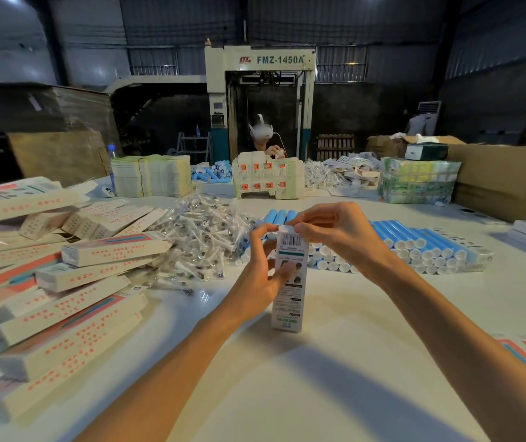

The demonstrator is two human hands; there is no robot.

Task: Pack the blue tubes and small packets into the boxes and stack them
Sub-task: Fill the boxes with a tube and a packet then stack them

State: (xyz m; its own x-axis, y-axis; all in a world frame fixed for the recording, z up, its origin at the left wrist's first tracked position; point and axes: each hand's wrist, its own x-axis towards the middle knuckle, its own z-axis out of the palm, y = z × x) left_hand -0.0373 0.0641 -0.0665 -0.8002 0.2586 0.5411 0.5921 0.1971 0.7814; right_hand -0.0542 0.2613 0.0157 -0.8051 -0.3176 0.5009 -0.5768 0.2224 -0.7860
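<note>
I see one white box point(288, 282) standing upright on the desk point(287, 393), and I take it as my reference. My left hand point(260, 275) holds this box from its left side: the thumb lies on the printed front face and the other fingers are curled around the edge, up to the top. My right hand point(335, 231) is above the box and pinches the small white top flap point(287, 229) between thumb and fingertips. I cannot tell if the flap is fully tucked in.

Behind the box and to its right lie the blue tubes point(414, 244) in a low, wide pile with their white caps toward me. Behind the box to its left is a heap of small clear packets point(201, 237). Further left of the box, many long white boxes with red print point(64, 282) lie one over another in a loose pile.

Far behind the box, across the desk, a person point(263, 135) with a white headset sits in front of a big machine point(260, 62) marked FMZ-1450A. Left of this person stands a stack of flat cartons point(151, 178).
</note>
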